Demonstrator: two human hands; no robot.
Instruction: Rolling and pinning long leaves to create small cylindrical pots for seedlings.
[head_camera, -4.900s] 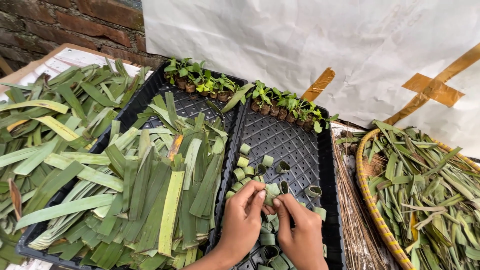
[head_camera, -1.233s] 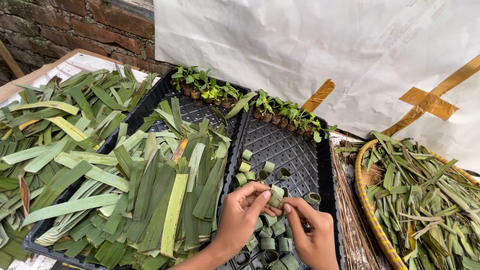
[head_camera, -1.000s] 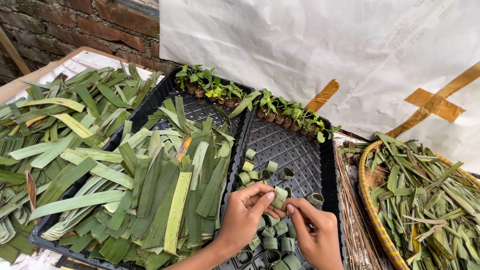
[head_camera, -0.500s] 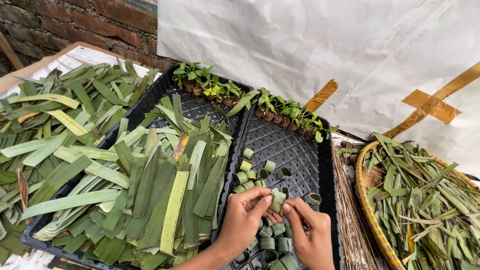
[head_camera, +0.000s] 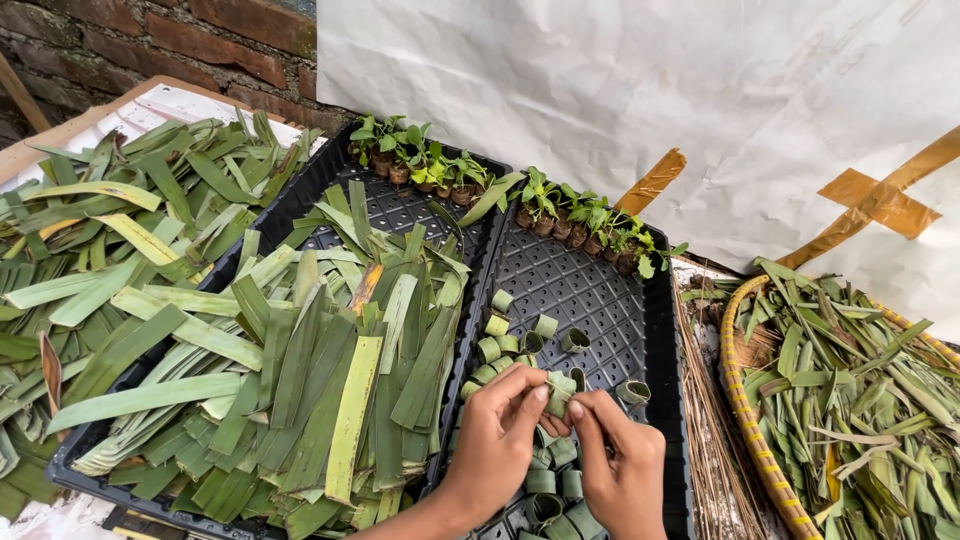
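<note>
Both grips meet on one small green leaf ring (head_camera: 560, 392), a short strip of leaf rolled into a tube, held just above the right-hand black perforated plastic tray (head_camera: 600, 290). The left hand (head_camera: 497, 440) pinches the ring from its left side with thumb and forefinger pressed together on the rolled wall, and the right hand (head_camera: 622, 462) closes on it from the right and slightly below, fingertips touching the ring's lower edge. A thin pale sliver, perhaps a pin or splint, seems to cross the ring near the left thumb, though it is too fine to be sure.

The ring's open axis stands roughly upright, tilted a little toward the person. It lies between the two hands, about equally close to each, with the left fingers covering more of it.

Finished rolled leaf rings (head_camera: 510, 335) stand in a loose cluster on the tray just beyond the hands, and more sit beneath the wrists. Long flat green leaf strips (head_camera: 320, 390) fill the neighbouring black tray to the left, well apart from the grips. Small potted seedlings (head_camera: 580, 220) line the far edge, and a woven basket of leaf trimmings (head_camera: 740, 400) sits to the right.
</note>
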